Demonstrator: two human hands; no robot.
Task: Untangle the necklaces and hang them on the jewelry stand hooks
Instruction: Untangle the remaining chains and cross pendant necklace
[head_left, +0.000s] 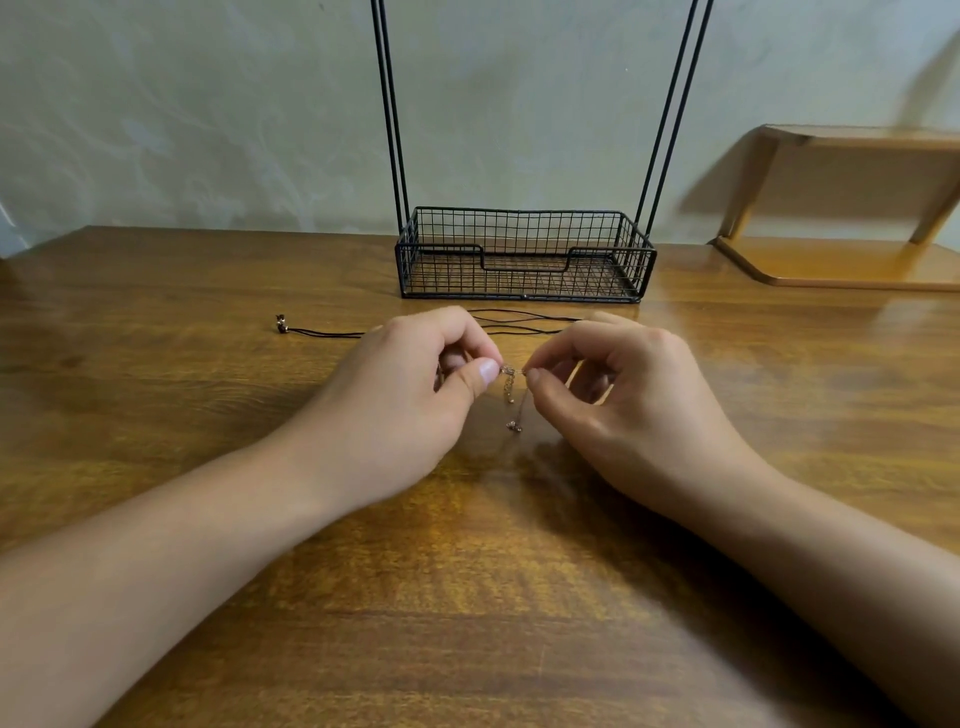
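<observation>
Left hand (415, 384) and right hand (618, 384) both pinching thin chain (511, 387) above table (208, 415); black cord (519, 322) beyond, before wire stand (522, 257).

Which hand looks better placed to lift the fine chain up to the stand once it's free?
Probably the right hand: it pinches the fine chain nearest where its pendant end dangles, directly below the jewelry stand. The left hand pinches the clasp end, farther left.
</observation>
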